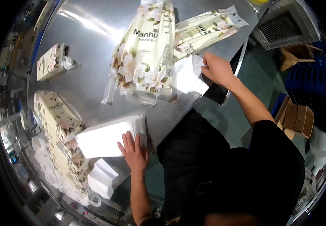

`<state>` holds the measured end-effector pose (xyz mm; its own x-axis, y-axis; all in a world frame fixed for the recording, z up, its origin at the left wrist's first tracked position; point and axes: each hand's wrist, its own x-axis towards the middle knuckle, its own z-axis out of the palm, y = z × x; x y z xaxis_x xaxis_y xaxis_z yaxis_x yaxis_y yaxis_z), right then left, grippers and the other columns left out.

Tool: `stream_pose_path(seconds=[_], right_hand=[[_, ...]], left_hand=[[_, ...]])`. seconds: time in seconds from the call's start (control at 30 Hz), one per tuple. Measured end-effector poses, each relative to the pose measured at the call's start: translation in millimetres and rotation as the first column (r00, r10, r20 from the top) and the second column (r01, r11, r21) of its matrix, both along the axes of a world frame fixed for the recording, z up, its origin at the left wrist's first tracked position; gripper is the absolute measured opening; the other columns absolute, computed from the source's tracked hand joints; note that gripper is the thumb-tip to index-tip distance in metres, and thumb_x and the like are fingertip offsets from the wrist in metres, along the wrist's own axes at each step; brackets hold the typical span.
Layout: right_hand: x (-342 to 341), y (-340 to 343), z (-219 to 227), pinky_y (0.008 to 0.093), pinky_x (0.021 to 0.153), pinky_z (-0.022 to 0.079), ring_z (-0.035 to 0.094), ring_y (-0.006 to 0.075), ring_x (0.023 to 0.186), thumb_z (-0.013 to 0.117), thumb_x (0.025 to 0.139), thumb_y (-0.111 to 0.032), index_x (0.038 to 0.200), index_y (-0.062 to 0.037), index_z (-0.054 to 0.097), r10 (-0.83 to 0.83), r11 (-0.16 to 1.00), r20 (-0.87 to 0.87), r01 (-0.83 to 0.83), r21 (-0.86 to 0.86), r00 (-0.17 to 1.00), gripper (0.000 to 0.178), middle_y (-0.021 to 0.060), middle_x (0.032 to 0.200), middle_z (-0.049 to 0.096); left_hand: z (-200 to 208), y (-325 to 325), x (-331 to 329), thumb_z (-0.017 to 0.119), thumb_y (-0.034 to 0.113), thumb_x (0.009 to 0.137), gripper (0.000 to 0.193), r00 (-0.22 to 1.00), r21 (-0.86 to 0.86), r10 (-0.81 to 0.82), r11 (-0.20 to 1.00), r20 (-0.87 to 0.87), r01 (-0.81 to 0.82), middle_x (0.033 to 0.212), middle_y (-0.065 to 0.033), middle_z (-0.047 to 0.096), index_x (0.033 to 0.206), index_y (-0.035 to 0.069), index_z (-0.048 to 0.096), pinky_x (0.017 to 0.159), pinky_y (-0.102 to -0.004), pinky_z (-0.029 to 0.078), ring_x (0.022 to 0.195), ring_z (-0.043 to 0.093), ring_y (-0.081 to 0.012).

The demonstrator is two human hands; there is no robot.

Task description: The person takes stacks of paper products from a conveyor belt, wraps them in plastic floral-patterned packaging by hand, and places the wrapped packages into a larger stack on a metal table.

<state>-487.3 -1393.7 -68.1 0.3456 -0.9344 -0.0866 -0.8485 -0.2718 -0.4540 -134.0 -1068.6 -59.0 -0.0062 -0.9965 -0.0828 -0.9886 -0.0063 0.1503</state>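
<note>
Our left hand (pixel 135 157) lies on one white, block-shaped paper stack (pixel 101 138) at lower left of centre, its fingers spread and released. Right of centre, our right hand (pixel 219 71) pinches one crumpled white paper piece (pixel 186 75) between its fingers. Two large cream, flower-printed plastic packs (pixel 142 49) lie on the grey metal table (pixel 89 75), top centre.

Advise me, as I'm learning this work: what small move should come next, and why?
Probably draw the crumpled white sheet clear of the larger flowered pack with the right hand: its fingers are at the sheet's edge, while the left hand rests on the white stack.
</note>
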Motion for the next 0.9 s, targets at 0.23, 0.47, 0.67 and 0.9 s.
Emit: stream_pose_path(seconds=[0.23,0.47,0.67,0.9], right_hand=[[61.9,89.0,8.3,0.0415,0.073,0.054,0.070,0.0322,0.083,0.067,0.093,-0.028,0.101,-0.0060,0.066,0.378,0.660,0.499,-0.604,0.446,0.780,0.024,0.0139,0.089,0.070],[182.7,195.0,-61.1,0.0350,0.086,0.055,0.068,0.0219,0.101,0.067,0.098,-0.021,0.144,-0.0033,0.049,0.043,0.472,0.725,-0.653,0.592,0.688,0.052,0.0161,0.122,0.065],[191.6,203.4,-86.8,0.0345,0.095,0.053,0.063,0.0186,0.111,0.065,0.099,-0.012,0.134,-0.0005,0.053,-0.204,0.536,0.694,-0.514,0.669,0.690,0.038,0.0118,0.119,0.065],[194.9,219.3,-59.8,0.0222,0.075,0.043,0.057,0.0073,0.085,0.065,0.099,-0.020,0.120,-0.0066,0.060,-0.323,0.589,0.516,-0.258,0.766,0.794,0.025,-0.0007,0.096,0.065]], left_hand=[[1.1,-3.5,0.8,0.069,0.014,0.084,0.074,0.997,0.002,0.039,0.999,-0.063,-0.039,0.163,-0.0231,0.034,0.153,0.012,0.044,0.120,-0.0676,0.015,0.151,0.030,-0.0449],[10.8,10.0,-2.4,0.076,0.016,0.074,0.086,0.987,-0.009,0.114,0.993,-0.113,-0.116,0.162,-0.0225,0.034,0.154,0.015,0.045,0.116,-0.0709,0.021,0.151,0.031,-0.0433],[21.1,68.9,29.8,0.073,0.011,0.081,0.044,0.905,-0.361,0.238,0.858,-0.352,-0.366,0.135,-0.0223,0.056,0.124,0.003,0.064,0.102,-0.0545,0.044,0.121,0.057,-0.0422],[-14.6,220.3,106.1,0.071,0.010,0.084,0.035,0.651,-0.506,0.727,0.485,-0.221,-0.713,0.117,-0.0207,0.063,0.118,0.002,0.067,0.088,-0.0495,0.046,0.105,0.060,-0.0392]])
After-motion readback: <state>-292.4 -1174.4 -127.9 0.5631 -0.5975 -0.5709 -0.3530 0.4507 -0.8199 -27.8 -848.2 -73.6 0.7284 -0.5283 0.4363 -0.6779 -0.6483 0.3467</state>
